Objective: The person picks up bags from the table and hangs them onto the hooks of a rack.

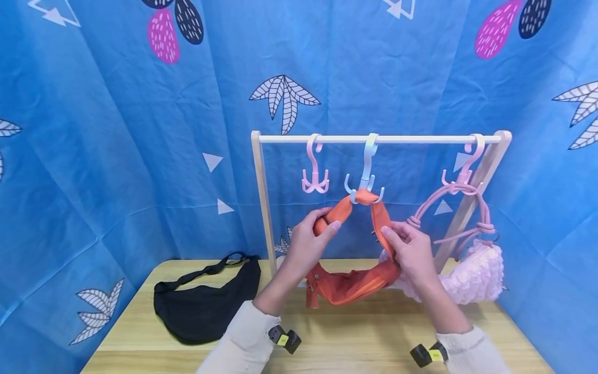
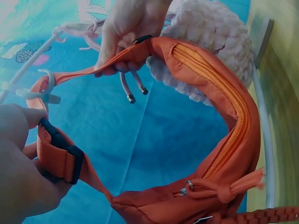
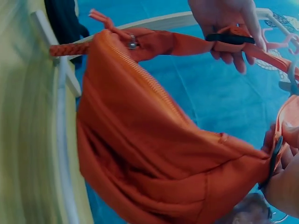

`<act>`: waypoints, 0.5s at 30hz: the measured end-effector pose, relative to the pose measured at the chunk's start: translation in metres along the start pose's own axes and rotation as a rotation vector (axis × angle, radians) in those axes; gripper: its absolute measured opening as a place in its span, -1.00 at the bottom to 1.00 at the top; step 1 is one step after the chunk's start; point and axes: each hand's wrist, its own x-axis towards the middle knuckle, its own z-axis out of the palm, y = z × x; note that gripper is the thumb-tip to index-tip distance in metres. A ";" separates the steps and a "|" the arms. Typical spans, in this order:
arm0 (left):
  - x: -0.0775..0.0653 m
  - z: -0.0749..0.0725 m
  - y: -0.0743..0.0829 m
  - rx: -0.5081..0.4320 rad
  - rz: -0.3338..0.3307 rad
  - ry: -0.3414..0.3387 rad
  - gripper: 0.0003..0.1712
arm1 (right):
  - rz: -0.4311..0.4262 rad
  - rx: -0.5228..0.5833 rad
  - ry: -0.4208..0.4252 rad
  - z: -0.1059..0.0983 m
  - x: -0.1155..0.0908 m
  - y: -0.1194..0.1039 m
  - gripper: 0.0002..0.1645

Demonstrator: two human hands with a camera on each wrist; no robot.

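Observation:
An orange zip shoulder bag [image 1: 357, 284] hangs above the table in the head view, its strap [image 1: 363, 196] looped over the prongs of a light-blue hanging hook [image 1: 367, 161]. My left hand [image 1: 303, 241] pinches the strap's left side beside a dark buckle [image 2: 74, 164]. On the opposite side my right hand [image 1: 413, 249] grips the strap near its lower end, where another dark fitting [image 3: 275, 154] shows. Between the hands, the bag body sags with its zip [image 2: 238, 121] facing the left wrist camera. A braided tassel [image 3: 70, 49] dangles from its left end.
A wooden rack [image 1: 289, 139] carries the hooks. From its right pink hook [image 1: 463, 174] hangs a fluffy pale-pink bag [image 1: 476, 275]; another pink hook [image 1: 314, 169] is on the left. A black bag [image 1: 210, 304] lies on the table [image 1: 345, 343]. Blue cloth [image 1: 187, 130] surrounds the scene.

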 end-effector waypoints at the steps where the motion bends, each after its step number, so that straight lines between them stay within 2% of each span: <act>1: 0.000 0.000 -0.001 -0.005 -0.004 0.003 -0.41 | 0.003 0.014 -0.001 0.001 -0.001 0.002 -0.33; 8: -0.003 -0.002 -0.007 -0.034 -0.026 -0.004 -0.31 | -0.047 -0.002 0.020 0.002 -0.012 0.014 -0.35; 15: -0.005 -0.001 -0.017 -0.028 -0.050 0.006 -0.25 | -0.173 -0.072 0.072 0.003 -0.024 0.019 -0.42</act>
